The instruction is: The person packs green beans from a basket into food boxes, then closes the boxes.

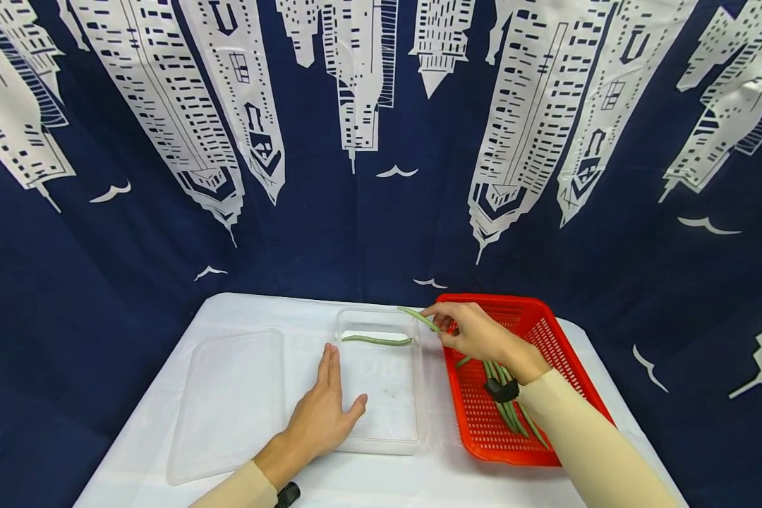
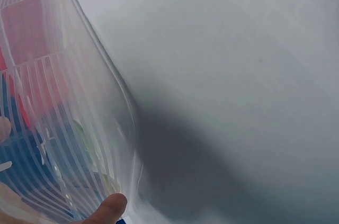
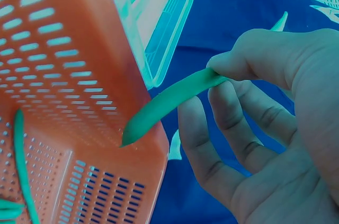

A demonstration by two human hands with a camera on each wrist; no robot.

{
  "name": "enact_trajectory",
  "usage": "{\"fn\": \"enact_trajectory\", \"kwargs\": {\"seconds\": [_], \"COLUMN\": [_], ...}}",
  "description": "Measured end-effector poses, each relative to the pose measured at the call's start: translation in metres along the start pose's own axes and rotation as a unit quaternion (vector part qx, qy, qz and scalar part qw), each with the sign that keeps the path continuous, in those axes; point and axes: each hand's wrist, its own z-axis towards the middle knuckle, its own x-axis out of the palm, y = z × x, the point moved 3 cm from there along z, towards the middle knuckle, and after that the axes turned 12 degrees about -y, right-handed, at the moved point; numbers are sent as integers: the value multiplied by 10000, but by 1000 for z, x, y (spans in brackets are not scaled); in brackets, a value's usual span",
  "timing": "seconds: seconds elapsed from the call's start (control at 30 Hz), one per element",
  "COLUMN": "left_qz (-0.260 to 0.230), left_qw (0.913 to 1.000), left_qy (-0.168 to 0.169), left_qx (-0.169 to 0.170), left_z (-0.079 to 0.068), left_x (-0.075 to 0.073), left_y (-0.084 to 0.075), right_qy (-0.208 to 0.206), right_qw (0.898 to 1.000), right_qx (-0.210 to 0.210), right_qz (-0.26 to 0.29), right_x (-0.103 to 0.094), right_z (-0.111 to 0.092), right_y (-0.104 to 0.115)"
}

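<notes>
- Nearest to the head camera are two pale sleeves [image 1: 600,441], which enter from below, with one small dark device [image 1: 502,390] at each wrist.
- At the left side of the white table [image 1: 228,314] lies a flat translucent lid [image 1: 231,402], just beside the container.
- Next comes the left hand [image 1: 320,416], which is open, its fingers straight and its thumb spread away. It is at the left edge of the container; if it touches the wall, I cannot tell.
- In the middle stands the clear container [image 1: 387,416]. One green bean [image 1: 377,341] lies crosswise inside, near the far end.
- More to the right, a second bean [image 1: 418,317] is held in the air, one end pointing toward the container.
- This bean is pinched between thumb and fingers of the right hand [image 1: 476,335], above the far left part of the basket.
- At the right stands the red basket [image 1: 508,457], with perforated walls. Several other beans [image 1: 512,418] lie in it, mostly side by side.
- Behind the table hangs dark blue cloth [image 1: 317,240], printed with white buildings, upside down.
</notes>
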Motion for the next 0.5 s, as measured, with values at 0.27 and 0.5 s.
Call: {"fn": "enact_trajectory", "kwargs": {"seconds": [0.27, 0.5], "left_qz": [-35, -74], "left_qw": [10000, 9999], "left_qy": [-13, -93], "left_qx": [-58, -69], "left_z": [0, -1], "left_x": [0, 0], "left_y": [-1, -3], "right_qy": [-31, 54], "right_qw": [9999, 9995], "right_qx": [-133, -177], "right_qz": [63, 249], "right_x": [11, 24], "right_z": [14, 24], "right_y": [6, 11]}}
